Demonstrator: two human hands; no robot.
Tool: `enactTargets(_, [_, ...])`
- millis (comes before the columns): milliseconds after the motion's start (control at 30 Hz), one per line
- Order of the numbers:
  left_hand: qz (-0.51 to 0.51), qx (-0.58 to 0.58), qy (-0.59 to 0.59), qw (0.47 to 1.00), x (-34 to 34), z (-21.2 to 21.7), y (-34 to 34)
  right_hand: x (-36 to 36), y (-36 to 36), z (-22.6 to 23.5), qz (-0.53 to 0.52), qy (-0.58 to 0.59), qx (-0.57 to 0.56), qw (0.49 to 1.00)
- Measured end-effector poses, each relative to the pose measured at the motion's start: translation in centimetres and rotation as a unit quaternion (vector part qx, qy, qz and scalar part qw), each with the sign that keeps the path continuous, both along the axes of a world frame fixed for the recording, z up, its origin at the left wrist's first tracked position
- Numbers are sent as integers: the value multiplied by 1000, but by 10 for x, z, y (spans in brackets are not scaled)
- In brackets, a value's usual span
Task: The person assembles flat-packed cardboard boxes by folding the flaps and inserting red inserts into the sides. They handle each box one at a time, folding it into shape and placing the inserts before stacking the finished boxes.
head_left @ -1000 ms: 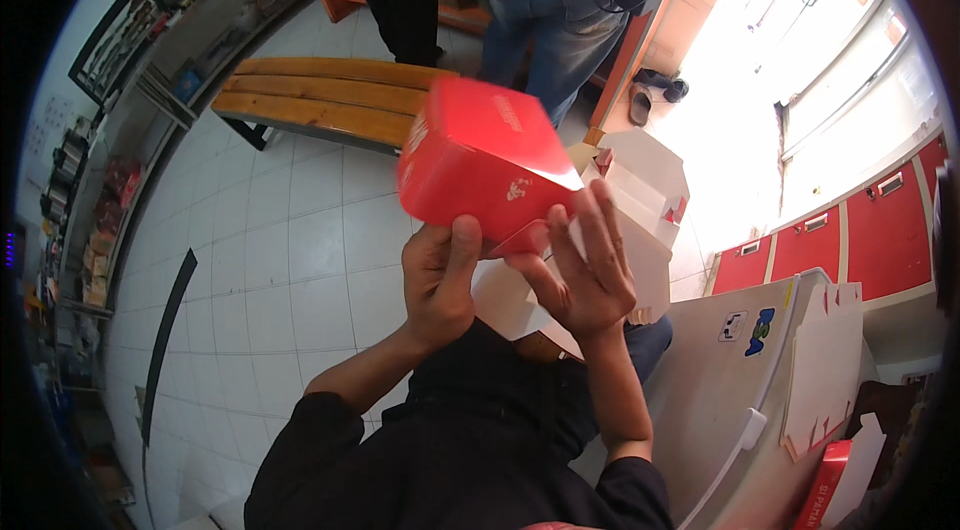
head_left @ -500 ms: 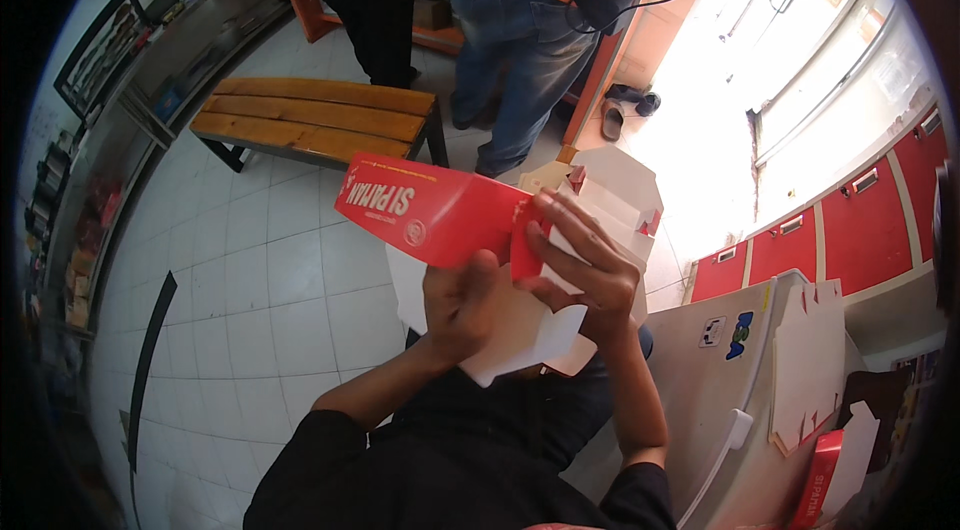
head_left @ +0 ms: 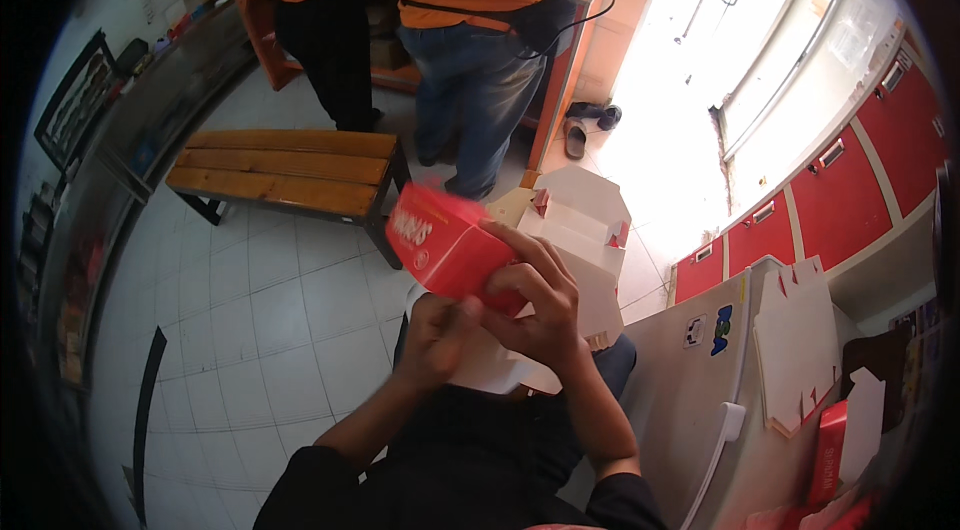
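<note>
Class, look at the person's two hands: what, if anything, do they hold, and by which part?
Both hold a red folded cardboard box. The right hand wraps its fingers over the box's near end; the left hand supports it from underneath.

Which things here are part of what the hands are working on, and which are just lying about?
In hand:
- red carton, held by the right hand and left hand
- white flap beneath the hands
- open white box just behind

Lying about:
- wooden bench
- stack of flat white cartons
- red cabinets
- sandals by the doorway
</note>
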State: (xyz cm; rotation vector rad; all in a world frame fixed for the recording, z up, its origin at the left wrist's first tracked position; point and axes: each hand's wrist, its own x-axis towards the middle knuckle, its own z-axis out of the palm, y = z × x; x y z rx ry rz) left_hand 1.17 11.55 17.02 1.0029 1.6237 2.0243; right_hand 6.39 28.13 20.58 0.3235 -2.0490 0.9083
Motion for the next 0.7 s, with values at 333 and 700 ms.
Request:
enactTargets(333, [-347, -11, -24, 937, -52, -36, -34, 21, 42, 35, 271, -324, -161, 892])
enactTargets(700, [-150, 74, -297, 940, -24, -103, -16, 71, 25, -63, 59, -155, -353, 921])
